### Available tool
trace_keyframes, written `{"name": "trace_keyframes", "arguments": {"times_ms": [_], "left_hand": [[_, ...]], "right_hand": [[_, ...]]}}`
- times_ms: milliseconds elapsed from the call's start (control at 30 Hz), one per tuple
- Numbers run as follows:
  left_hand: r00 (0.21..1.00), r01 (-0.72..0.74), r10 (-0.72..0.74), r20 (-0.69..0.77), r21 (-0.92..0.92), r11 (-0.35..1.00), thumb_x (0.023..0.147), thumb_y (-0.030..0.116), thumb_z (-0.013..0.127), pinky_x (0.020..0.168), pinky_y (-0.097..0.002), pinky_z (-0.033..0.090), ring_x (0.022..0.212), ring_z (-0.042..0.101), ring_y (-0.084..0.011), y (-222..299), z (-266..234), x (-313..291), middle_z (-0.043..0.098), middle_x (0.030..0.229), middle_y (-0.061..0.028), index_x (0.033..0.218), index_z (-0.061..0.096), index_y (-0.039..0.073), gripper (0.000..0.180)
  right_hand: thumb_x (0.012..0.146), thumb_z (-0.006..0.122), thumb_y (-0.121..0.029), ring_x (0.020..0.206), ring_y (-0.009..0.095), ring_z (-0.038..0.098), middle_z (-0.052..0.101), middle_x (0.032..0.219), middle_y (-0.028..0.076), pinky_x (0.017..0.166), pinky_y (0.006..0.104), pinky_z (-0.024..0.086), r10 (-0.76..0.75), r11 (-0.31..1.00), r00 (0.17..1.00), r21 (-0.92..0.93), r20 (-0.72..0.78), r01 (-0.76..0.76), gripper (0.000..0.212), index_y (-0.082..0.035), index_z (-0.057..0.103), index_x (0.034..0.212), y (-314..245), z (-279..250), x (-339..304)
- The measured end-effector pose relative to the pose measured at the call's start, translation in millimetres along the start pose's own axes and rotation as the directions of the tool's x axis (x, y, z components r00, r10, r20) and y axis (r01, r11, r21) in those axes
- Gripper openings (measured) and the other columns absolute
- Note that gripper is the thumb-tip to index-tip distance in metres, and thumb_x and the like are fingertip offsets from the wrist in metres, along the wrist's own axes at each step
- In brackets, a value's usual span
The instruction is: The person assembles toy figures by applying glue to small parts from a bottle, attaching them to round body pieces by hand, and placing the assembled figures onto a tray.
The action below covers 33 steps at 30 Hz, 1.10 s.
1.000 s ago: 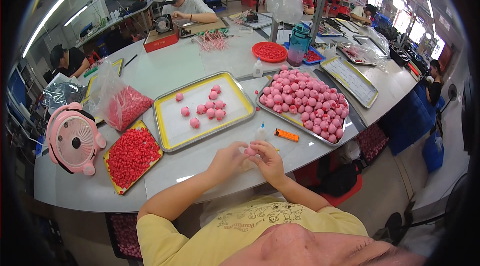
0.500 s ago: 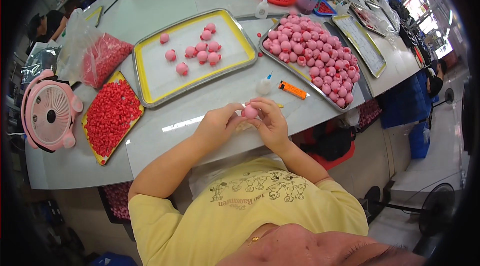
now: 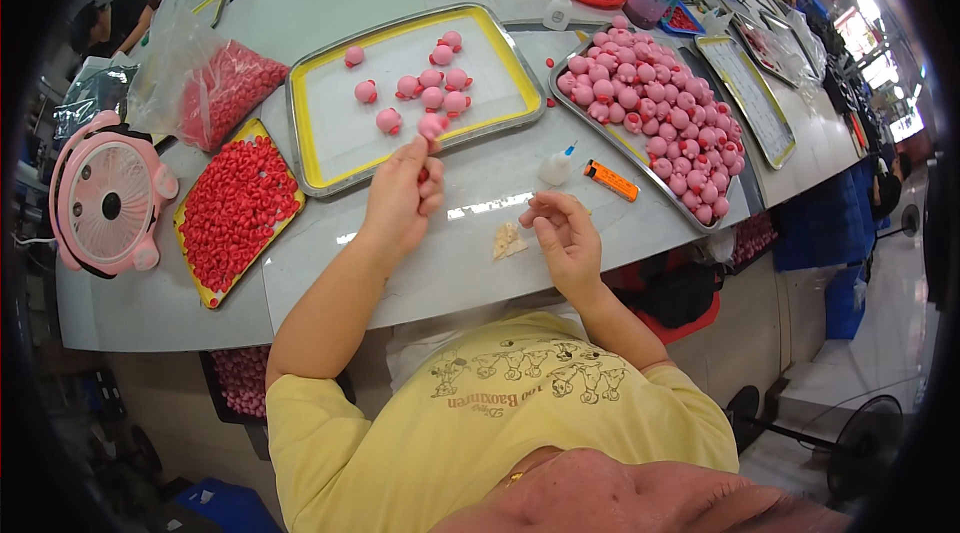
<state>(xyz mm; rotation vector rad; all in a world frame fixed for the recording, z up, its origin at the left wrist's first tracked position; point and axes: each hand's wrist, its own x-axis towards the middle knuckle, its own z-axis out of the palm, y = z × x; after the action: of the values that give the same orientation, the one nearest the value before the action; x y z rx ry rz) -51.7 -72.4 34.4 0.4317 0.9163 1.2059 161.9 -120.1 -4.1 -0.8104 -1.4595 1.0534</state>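
Between thumb and fingertips, my left hand (image 3: pixel 402 198) grips a pink ball-shaped figure (image 3: pixel 432 125) with small red parts, over the near rim of a yellow-edged metal tray (image 3: pixel 350 176). A bit of red (image 3: pixel 424 175) shows among its curled fingers. On the white liner of that tray stand several similar pink figures (image 3: pixel 388 121), apart from the held one. My right hand (image 3: pixel 568 245) hovers above the table to the right, fingers loosely bent and apart, with nothing visible in it. Beside it lies a crumpled pale-yellow scrap (image 3: pixel 508 241).
A white dropper bottle (image 3: pixel 555 168) and an orange tube (image 3: pixel 611 181) lie right of centre. A metal tray (image 3: pixel 600 138) heaped with pink figures is behind them. At left are a yellow tray (image 3: pixel 290 208) of red pieces, a bag of red pieces (image 3: pixel 225 93) and a pink fan (image 3: pixel 110 203).
My hands have separated. The left has carried the pink figure away from the right hand, up and left to the tray edge. The right has let go of it. The whole view has shifted slightly.
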Motion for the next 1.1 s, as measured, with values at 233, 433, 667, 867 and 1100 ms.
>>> {"name": "trace_keyframes", "arguments": {"times_ms": [233,433,667,867,1100], "left_hand": [[0.986,0.121,-0.107,0.125,-0.107,0.987,0.091,0.007,0.044,0.047,-0.0201,0.033,0.060,0.040,-0.0085,-5,-2,-6,0.050,0.085,-0.0079,0.106,0.043,-0.001,0.017],[0.948,0.242,-0.255,0.189,0.091,0.966,0.093,0.011,0.043,0.044,-0.0200,0.033,0.058,0.039,-0.0072,-9,-15,-33,0.050,0.082,-0.0072,0.110,0.042,-0.001,0.021],[0.918,0.248,-0.314,0.243,0.267,0.931,0.093,0.017,0.045,0.044,-0.0189,0.028,0.054,0.033,-0.0063,6,-50,-71,0.040,0.069,-0.0007,0.105,0.048,0.001,0.020],[0.866,0.261,-0.331,0.376,0.226,0.939,0.094,0.014,0.043,0.044,-0.0208,0.034,0.054,0.039,-0.0076,-7,-54,-75,0.049,0.072,-0.0041,0.105,0.052,-0.003,0.022],[0.891,0.200,-0.281,0.356,0.248,0.948,0.094,0.016,0.045,0.046,-0.0190,0.031,0.055,0.035,-0.0052,-25,-29,-37,0.052,0.079,-0.0020,0.105,0.055,-0.002,0.023]], "right_hand": [[0.082,0.056,0.001,0.079,0.014,0.049,0.049,0.104,0.009,0.073,0.0252,0.042,-0.244,0.924,0.950,-0.343,-0.194,0.168,0.030,0.001,0.048,0.111,3,-6,7],[0.074,0.068,-0.007,0.076,0.021,0.048,0.048,0.106,0.012,0.071,0.0302,0.041,-0.277,0.721,0.958,-0.675,-0.078,0.154,0.047,-0.001,0.048,0.116,-10,10,38],[0.078,0.065,-0.009,0.079,0.023,0.052,0.057,0.098,0.012,0.076,0.0329,0.042,0.089,0.704,0.995,-0.704,-0.044,-0.094,0.040,0.000,0.050,0.113,-22,49,11],[0.086,0.054,-0.005,0.094,0.017,0.055,0.057,0.099,0.011,0.083,0.0284,0.043,0.125,0.956,0.989,-0.255,-0.082,-0.142,0.033,0.002,0.044,0.116,-27,59,-15],[0.090,0.052,-0.006,0.095,0.016,0.055,0.057,0.106,0.013,0.083,0.0266,0.044,0.165,0.986,0.982,0.004,-0.088,-0.165,0.033,0.002,0.037,0.118,-12,32,-7]]}}
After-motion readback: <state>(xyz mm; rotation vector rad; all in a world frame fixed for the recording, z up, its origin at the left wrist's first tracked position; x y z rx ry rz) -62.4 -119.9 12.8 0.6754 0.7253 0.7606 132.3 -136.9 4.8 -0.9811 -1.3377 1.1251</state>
